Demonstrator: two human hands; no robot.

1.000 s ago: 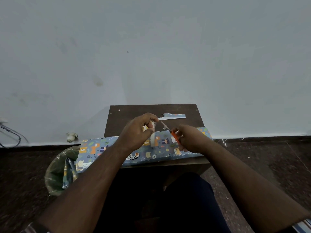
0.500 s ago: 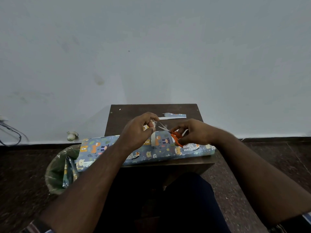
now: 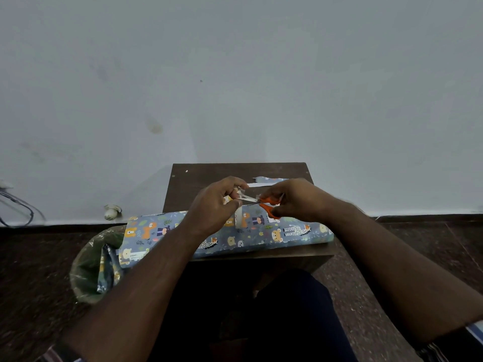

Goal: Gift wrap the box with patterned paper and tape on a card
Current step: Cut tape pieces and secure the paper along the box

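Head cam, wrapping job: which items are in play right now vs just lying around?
In play:
left hand, holding tape
right hand, holding scissors
wrapped box
table

Lying about:
paper strip
bin
cables

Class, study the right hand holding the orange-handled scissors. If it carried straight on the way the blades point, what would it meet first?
Most likely the tape strip pinched by the left hand: the scissors in the right hand point leftward at it. Depth is hard to judge.

bare forearms, striped sleeve cuffs (image 3: 474, 333), dark trousers (image 3: 292, 317)
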